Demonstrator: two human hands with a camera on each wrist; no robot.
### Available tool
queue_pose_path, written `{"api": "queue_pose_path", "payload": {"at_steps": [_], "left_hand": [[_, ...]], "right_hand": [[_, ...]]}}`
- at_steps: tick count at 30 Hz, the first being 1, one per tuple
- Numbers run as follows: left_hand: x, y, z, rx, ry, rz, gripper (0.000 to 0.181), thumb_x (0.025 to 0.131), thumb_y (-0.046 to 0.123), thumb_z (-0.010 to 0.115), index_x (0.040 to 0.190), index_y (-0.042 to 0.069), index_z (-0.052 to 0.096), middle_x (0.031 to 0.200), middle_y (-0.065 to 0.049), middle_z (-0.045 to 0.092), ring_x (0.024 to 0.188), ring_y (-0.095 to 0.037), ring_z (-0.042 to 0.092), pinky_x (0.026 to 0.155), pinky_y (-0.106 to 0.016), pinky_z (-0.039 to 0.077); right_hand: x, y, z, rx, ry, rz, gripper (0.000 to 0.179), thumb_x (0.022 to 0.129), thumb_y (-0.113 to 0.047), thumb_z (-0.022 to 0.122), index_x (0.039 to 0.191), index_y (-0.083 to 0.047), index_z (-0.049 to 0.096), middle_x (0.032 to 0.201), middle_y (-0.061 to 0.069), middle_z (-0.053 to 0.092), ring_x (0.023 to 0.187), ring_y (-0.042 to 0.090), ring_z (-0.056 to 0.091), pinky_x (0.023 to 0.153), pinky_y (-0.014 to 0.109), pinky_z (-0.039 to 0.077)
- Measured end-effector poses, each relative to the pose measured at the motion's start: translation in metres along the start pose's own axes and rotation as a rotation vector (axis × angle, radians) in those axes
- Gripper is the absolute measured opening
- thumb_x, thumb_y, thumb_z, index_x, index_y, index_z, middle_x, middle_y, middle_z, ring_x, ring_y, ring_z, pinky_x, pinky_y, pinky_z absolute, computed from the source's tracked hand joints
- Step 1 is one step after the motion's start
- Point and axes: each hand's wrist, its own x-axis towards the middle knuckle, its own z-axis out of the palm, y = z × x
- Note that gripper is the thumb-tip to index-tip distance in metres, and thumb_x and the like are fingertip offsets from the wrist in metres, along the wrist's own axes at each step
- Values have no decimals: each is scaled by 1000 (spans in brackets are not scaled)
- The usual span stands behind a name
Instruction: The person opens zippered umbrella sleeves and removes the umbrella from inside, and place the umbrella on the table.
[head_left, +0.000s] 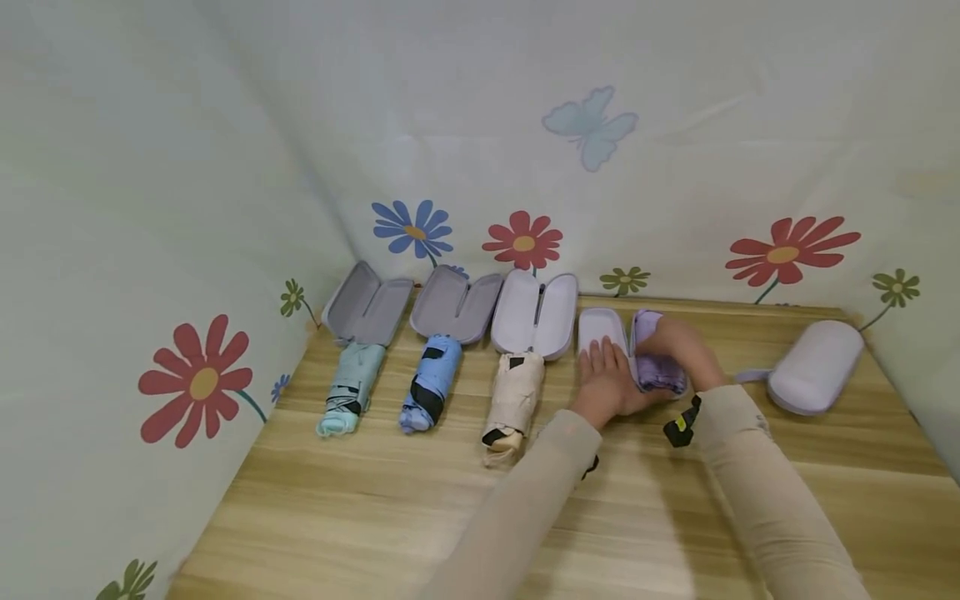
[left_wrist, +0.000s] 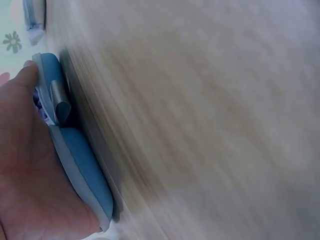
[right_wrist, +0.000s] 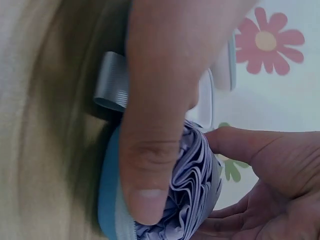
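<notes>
A purple folded umbrella [head_left: 662,377] lies in the right half of an opened zip case [head_left: 602,323]. My left hand [head_left: 606,379] rests on the left half with its fingers straight. Its thumb [right_wrist: 150,165] reaches across to the zip edge at the umbrella's near end. From above, my right hand [head_left: 675,346] holds the umbrella between thumb and fingers; the right wrist view shows this hand [right_wrist: 280,175] against the pleated fabric. In the left wrist view the case [left_wrist: 82,155] has a blue-looking outside and a strap loop [left_wrist: 60,102].
Left along the wall lie three opened cases: dark grey [head_left: 386,308], grey [head_left: 476,308] and pale [head_left: 558,308]. Before them are a mint umbrella [head_left: 356,375], a blue umbrella [head_left: 441,371] and a beige umbrella [head_left: 517,392]. A closed pale case [head_left: 817,367] sits right on the wooden table [head_left: 337,517].
</notes>
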Motion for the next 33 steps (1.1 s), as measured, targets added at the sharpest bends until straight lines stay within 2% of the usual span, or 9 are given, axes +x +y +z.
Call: {"api": "queue_pose_path", "payload": {"at_steps": [4, 8, 11, 16, 21, 26, 33], "left_hand": [[-2, 1, 3, -1, -15, 3, 128, 73, 100, 28, 162, 17, -12, 170, -3, -15, 154, -22, -16, 124, -41, -4], [-1, -1, 3, 18, -10, -2, 128, 74, 99, 27, 162, 16, -12, 169, -4, -16, 155, -23, -16, 124, -42, -5], [3, -1, 2, 30, -17, -3, 127, 75, 99, 26, 161, 15, -15, 169, -5, -19, 154, -25, -19, 124, -43, -6], [8, -1, 3, 11, -56, -10, 129, 74, 99, 29, 160, 15, -19, 167, -4, -23, 153, -25, -21, 124, -42, -8], [5, 0, 4, 4, -55, -12, 127, 75, 99, 27, 160, 16, -18, 167, -3, -23, 153, -24, -21, 124, -42, -7], [0, -1, 2, -2, -21, 0, 126, 75, 98, 28, 162, 16, -13, 169, -3, -18, 154, -23, -18, 124, -42, -6], [6, 1, 2, 7, 14, 9, 128, 74, 98, 29, 162, 15, -12, 169, -4, -16, 155, -24, -16, 124, -42, -5]], "right_hand": [[-1, 3, -4, 29, -51, 52, 68, 87, -33, 72, 121, 23, 55, 119, 37, 61, 101, 42, 60, 90, 52, 52], [2, 4, -7, 185, -116, 114, 72, 90, -34, 70, 125, 25, 48, 119, 39, 56, 101, 44, 61, 84, 52, 56], [6, 6, -9, 301, -168, 164, 72, 91, -33, 69, 127, 24, 42, 113, 34, 53, 96, 40, 62, 79, 50, 59], [13, 10, -10, 399, -258, 222, 72, 92, -34, 67, 129, 21, 38, 109, 26, 53, 91, 32, 61, 81, 46, 58], [13, 16, -12, 456, -300, 228, 69, 94, -33, 64, 128, 20, 38, 105, 23, 55, 87, 29, 63, 80, 43, 59], [14, 26, -14, 558, -346, 217, 67, 97, -31, 59, 133, 19, 33, 112, 24, 53, 94, 29, 62, 88, 44, 57], [21, 45, -19, 559, -366, 168, 68, 97, -33, 55, 135, 19, 32, 118, 25, 50, 100, 29, 60, 91, 44, 56]]}}
